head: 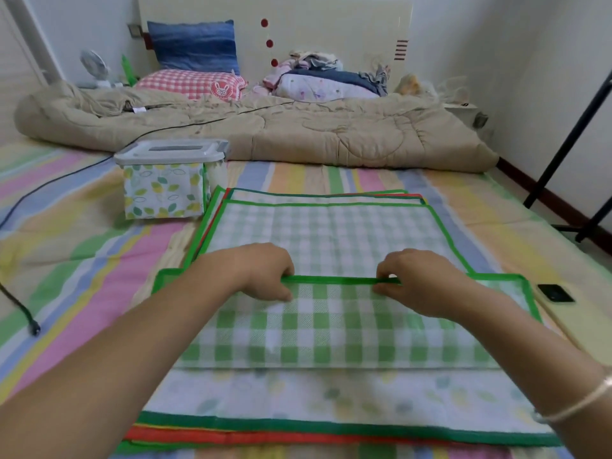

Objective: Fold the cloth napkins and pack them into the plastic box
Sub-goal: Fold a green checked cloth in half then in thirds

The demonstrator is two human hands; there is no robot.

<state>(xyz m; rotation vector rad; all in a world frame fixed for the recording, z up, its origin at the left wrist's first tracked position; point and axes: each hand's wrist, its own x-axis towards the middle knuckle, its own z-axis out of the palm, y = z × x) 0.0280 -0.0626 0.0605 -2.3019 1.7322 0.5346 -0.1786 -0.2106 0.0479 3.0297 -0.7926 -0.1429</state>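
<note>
Head view, hands (265, 271) (420, 283) pinch napkin (331, 326), hem-ends covered

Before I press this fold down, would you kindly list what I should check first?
1. Left hand holds the green hem: ok.
2. Right hand pinches the same hem: ok.
3. Hem runs straight between the two hands: ok.
4. Folded green checked napkin lies smooth: ok.
5. Side edges line up under the fold: cannot tell.
6. Plastic box open for packing: not ok, its lid is on.
</note>
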